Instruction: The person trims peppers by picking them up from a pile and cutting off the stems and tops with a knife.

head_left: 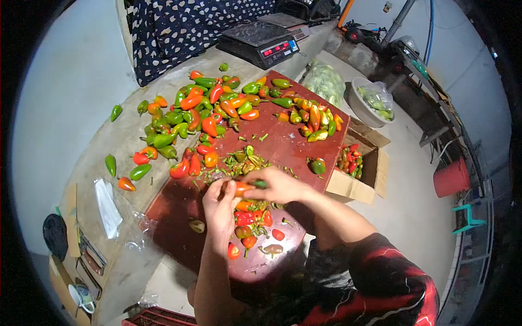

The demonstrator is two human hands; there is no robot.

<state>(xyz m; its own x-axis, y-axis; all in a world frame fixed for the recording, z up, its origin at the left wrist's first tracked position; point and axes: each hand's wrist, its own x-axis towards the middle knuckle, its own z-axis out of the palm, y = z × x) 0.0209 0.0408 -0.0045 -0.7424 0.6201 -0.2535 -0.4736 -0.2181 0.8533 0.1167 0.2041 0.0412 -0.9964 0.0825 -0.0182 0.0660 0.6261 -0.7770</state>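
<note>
My left hand is closed around an orange-red pepper above the red table. At the pepper's right end is my right hand, its fingers bent round something dark green, blurred by motion. Cut stems and green scraps lie just beyond the hands. Nearer to me, red pepper pieces and more stems rest on the table. A big pile of red, orange and green peppers spreads at the upper left, and a smaller group sits at the table's upper right.
A digital scale stands on the concrete counter at the back. On the right are a cardboard box of peppers, a grey basin and a plastic bag of green vegetables. Knives lie far left.
</note>
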